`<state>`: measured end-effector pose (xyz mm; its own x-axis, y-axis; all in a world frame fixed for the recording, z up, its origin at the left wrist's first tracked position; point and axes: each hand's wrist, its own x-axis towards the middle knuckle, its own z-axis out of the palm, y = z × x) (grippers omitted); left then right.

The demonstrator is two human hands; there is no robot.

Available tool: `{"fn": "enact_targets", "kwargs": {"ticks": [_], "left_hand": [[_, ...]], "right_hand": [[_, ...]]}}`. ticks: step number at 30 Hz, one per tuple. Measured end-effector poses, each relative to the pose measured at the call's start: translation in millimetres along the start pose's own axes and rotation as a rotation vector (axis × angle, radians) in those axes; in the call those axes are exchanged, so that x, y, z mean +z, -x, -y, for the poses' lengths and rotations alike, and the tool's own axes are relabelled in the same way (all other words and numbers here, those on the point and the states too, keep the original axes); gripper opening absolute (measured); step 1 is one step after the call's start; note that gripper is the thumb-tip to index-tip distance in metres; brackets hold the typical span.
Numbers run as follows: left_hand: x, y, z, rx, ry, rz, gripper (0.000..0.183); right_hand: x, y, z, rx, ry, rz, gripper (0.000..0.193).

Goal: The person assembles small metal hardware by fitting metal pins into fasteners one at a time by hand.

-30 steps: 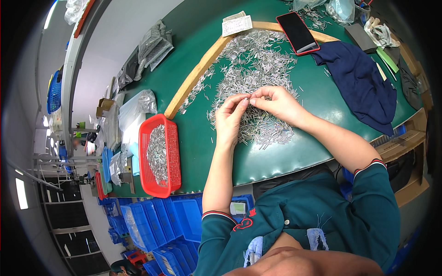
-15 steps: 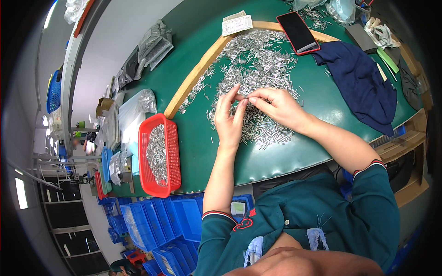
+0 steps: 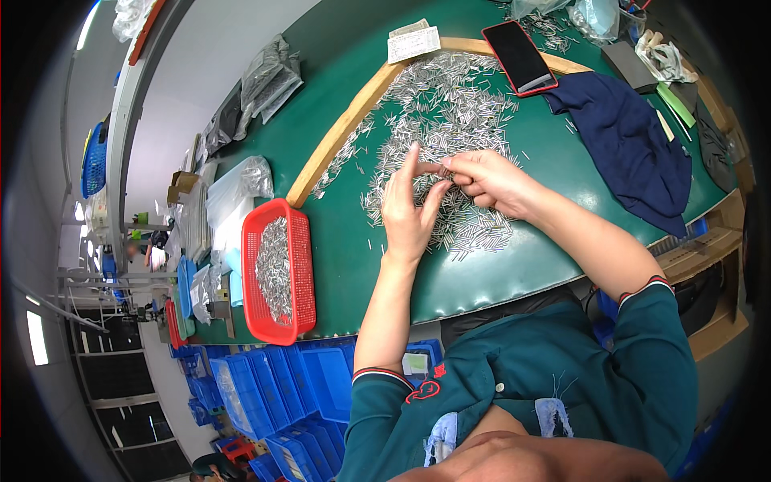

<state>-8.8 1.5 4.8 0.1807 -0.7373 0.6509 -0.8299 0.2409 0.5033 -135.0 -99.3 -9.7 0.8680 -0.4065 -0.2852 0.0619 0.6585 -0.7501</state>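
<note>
A wide heap of thin, short metal pins point(image 3: 450, 100) covers the middle of the green table. Over its near part, my left hand point(image 3: 407, 213) is raised with the index finger pointing up. Its thumb is apart from the fingers, and another finger reaches across to the fingertips of my right hand point(image 3: 490, 181). The right thumb and index finger are pinched together, the other fingers curled in beneath them. Whatever is in that pinch is too small to make out. To the left stands a red plastic basket point(image 3: 307, 277) holding many similar pins.
Wooden strips point(image 3: 345, 132) border the heap on the left and far sides. A paper slip point(image 3: 414, 44) and a red-edged phone point(image 3: 520, 58) rest on them. Dark blue cloth point(image 3: 622, 149) lies to the right. Blue bins point(image 3: 325, 381) stand below the table's near edge.
My right hand has shifted slightly right, with its fingers curled more. My left hand has turned a little, its thumb moving right and away from the raised index finger.
</note>
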Motion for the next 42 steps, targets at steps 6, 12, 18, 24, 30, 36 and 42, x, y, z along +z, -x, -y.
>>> {"fn": "enact_targets", "kwargs": {"ticks": [6, 12, 18, 24, 30, 36, 42], "left_hand": [[-10, 0, 15, -0.115, -0.25, 0.209, 0.038], [-5, 5, 14, -0.142, -0.372, 0.434, 0.019], [-8, 0, 17, -0.184, -0.122, 0.183, 0.01], [-10, 0, 10, -0.468, 0.38, 0.075, 0.013], [-6, 0, 10, -0.523, 0.63, -0.031, 0.012], [-4, 0, 8, -0.547, 0.769, 0.015, 0.013], [-6, -2, 11, -0.768, 0.92, 0.076, 0.015]], "right_hand": [[1, -1, 8, 0.125, -0.323, 0.004, 0.019], [-3, -2, 7, 0.161, -0.439, 0.02, 0.018], [-3, -2, 7, 0.167, -0.437, 0.032, 0.018], [5, 7, 14, 0.102, -0.351, 0.136, 0.026], [10, 7, 7, 0.064, -0.057, 0.02, 0.025], [10, 6, 4, 0.026, -0.018, 0.056, 0.023], [15, 8, 4, -0.094, 0.086, -0.042, 0.02]]}}
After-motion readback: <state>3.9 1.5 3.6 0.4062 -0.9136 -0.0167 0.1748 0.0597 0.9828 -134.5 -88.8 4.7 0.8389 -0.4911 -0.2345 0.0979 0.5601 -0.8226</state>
